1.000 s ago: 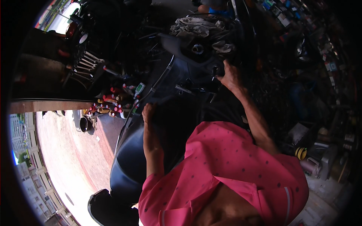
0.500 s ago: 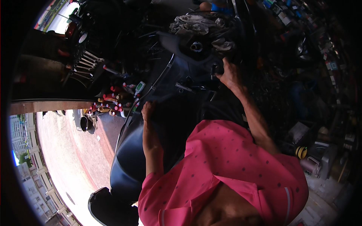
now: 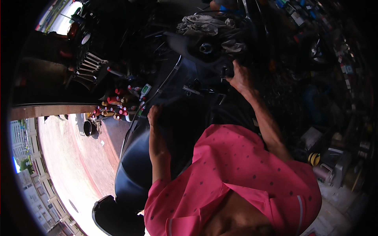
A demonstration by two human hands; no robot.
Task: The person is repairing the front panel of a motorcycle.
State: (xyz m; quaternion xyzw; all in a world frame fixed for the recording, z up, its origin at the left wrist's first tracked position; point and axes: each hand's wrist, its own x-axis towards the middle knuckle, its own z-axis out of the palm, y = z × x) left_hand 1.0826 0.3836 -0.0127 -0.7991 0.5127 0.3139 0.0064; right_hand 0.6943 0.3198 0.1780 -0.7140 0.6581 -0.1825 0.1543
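My right hand [image 3: 241,80] is closed at the right edge of a dark plastic scooter panel [image 3: 177,43]. Its thumb points left beside a round, lock-like fitting [image 3: 224,70] with a small metal piece sticking out; what the fingers grip is hidden. Lower left, my left hand [image 3: 154,115] makes a fist by the side of the dark scooter body, next to the long blue-black seat [image 3: 138,161]. Whether anything is inside that fist cannot be seen. Between the hands, a metal tool-like piece [image 3: 192,91] and a thin bent rod [image 3: 223,99] lie on the dark surface.
Crumpled grey rags [image 3: 206,24] lie on the panel's far side. Several wrenches [image 3: 90,65] lie in a row at left, above a cluster of red-capped bottles [image 3: 114,108]. A yellow ring-shaped roll [image 3: 314,159] sits among clutter at right. Part of another person [image 3: 215,6] shows at the top.
The small metal piece by my right thumb looks slightly turned. Both hands stay in nearly the same places.
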